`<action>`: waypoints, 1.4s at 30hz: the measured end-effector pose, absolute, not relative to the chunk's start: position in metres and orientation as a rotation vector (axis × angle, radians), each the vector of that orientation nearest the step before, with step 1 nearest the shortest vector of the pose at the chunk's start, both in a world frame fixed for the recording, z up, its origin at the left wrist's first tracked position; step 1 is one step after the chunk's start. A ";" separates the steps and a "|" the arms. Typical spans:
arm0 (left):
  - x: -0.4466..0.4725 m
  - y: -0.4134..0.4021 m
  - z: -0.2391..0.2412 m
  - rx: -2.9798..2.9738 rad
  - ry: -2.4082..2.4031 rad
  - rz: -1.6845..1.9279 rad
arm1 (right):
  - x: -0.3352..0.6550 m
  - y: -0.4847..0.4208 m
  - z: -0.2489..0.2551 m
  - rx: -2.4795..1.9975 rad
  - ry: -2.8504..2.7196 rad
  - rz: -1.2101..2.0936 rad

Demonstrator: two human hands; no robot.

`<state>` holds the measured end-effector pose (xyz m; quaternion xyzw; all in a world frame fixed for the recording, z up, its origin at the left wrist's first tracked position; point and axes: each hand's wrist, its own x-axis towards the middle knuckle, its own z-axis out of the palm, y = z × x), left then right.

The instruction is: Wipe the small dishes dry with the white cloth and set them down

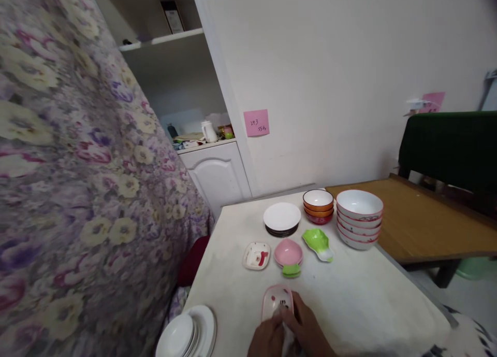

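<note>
Near the table's front edge, a small rectangular dish point(271, 301) with a pink rim and dark marks inside is tilted up between my hands. My right hand point(308, 323) is closed on its right side, thumb over the inside. My left hand point(267, 337) is closed at the dish's lower part, pressing a whitish cloth point(288, 341), or perhaps a tissue, whose edges are blurred. Fingers hide the dish's lower end. Just beyond are a square dish with a red pattern point(254, 261) and a pink bowl point(288, 252) with a green handle point(291, 270).
A leaf-shaped green dish point(316, 240), stacked white plates point(282, 215), orange bowls point(318, 208) and large white bowls point(359, 212) stand farther back on the table point(229, 295). More white plates point(176, 336) are at front left. A floral curtain point(97, 191) hangs on the left.
</note>
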<state>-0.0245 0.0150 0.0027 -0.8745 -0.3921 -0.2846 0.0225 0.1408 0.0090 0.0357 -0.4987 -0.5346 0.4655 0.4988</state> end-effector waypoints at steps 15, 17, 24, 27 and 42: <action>-0.006 0.009 0.008 -2.515 -1.098 -0.738 | 0.145 0.012 0.026 -1.178 -1.244 1.094; 0.006 0.007 -0.002 -2.460 -1.126 -0.752 | 0.148 0.011 0.027 -1.157 -1.228 1.094; -0.025 0.019 0.015 -2.425 -0.729 -0.768 | 0.150 0.011 0.037 -1.163 -1.325 1.160; -0.021 0.022 0.014 -2.487 -0.862 -0.707 | 0.147 0.010 0.034 -1.189 -1.273 1.139; -0.013 0.028 0.005 -2.403 -0.908 -0.837 | 0.149 0.013 0.030 -1.191 -1.206 1.108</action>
